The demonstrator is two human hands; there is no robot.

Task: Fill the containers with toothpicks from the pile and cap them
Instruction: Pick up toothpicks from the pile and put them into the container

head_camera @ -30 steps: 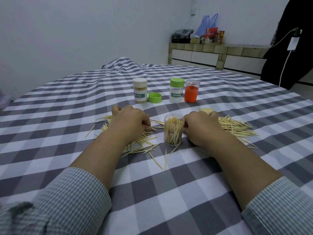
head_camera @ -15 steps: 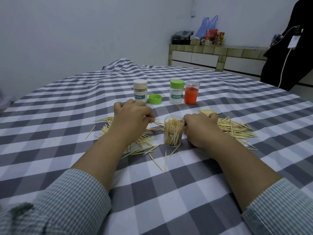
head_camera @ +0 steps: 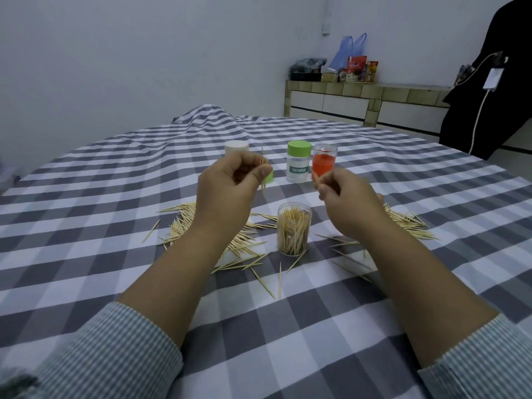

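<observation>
Pinching small bunches of toothpicks, left hand (head_camera: 230, 182) and right hand (head_camera: 342, 194) both raised above the open clear container (head_camera: 293, 228) at centre, pile (head_camera: 213, 234) spread around it. Light, stiff, pointed slivers, probably best gripped mid-length, dropped in upright.

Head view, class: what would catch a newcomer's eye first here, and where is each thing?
First, the two raised hands at centre: the left hand and the right hand each pinch toothpicks above the checked cloth. Just below and between them stands the open jar, packed with toothpicks, with loose piles on the cloth to either side. Behind, a green-capped jar and an orange jar stand side by side.
</observation>
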